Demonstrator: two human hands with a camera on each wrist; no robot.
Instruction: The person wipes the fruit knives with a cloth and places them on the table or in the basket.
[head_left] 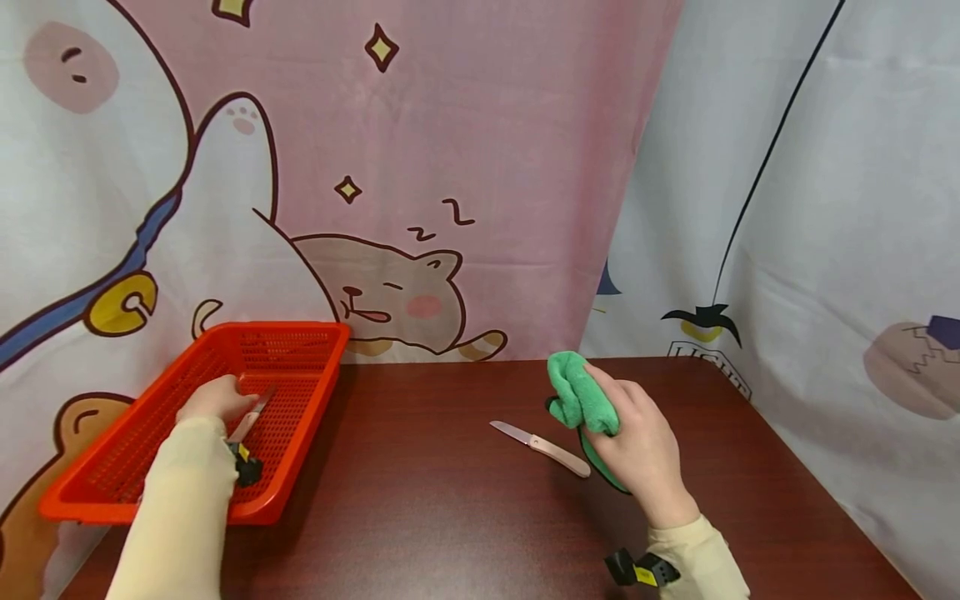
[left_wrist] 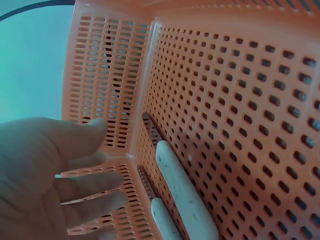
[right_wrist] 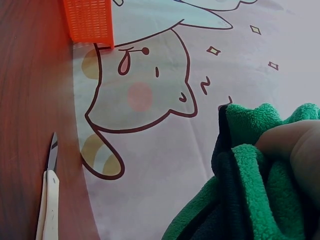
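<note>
My left hand point(head_left: 215, 398) reaches into the red plastic basket point(head_left: 330, 392), its fingers loosely extended with nothing between them. In the left wrist view two white-handled knives lie on the basket's perforated floor beside that hand; the nearer-looking one shows its whole handle point(left_wrist: 182, 192), the other handle point(left_wrist: 165, 220) is partly cut off by the frame. My right hand point(head_left: 637, 437) grips a bunched green towel point(head_left: 581, 392) with dark edging, raised over the table. Just left of it, another knife point(head_left: 551, 454) with a pale handle lies on the tabletop, blade pointing to the far left.
The dark brown wooden table point(head_left: 420, 517) runs back to a pink and white cartoon-printed curtain point(head_left: 525, 167). The basket's raised rim surrounds my left hand at the table's left side. Printed white cloth point(head_left: 847, 292) hangs along the right edge.
</note>
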